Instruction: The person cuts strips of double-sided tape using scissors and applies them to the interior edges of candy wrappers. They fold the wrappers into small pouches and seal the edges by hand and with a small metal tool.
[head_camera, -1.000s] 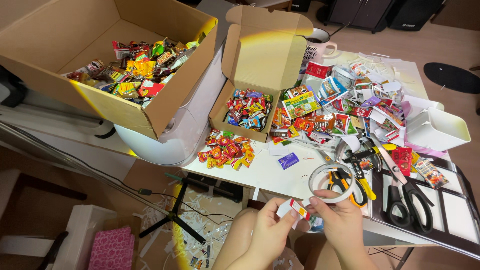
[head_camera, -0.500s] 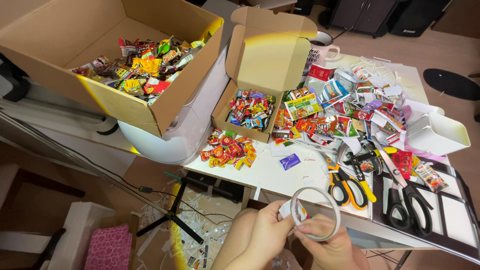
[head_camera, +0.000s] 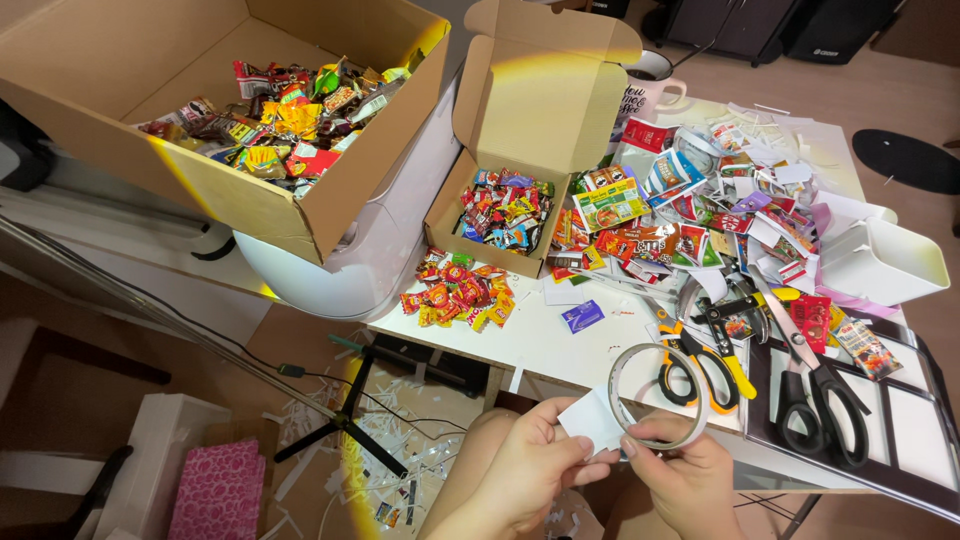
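Head view: two hands (head_camera: 610, 475), one tape roll (head_camera: 655, 396), two scissors (head_camera: 760, 365).

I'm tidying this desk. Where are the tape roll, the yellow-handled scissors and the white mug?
tape roll (head_camera: 622, 367): head view, on the ring's upper left rim.
yellow-handled scissors (head_camera: 738, 378): head view, on the yellow handle.
white mug (head_camera: 648, 88): head view, on its side wall.

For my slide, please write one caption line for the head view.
Two hands, left hand and right hand, hold a tape roll and white paper piece beside a candy-strewn table.
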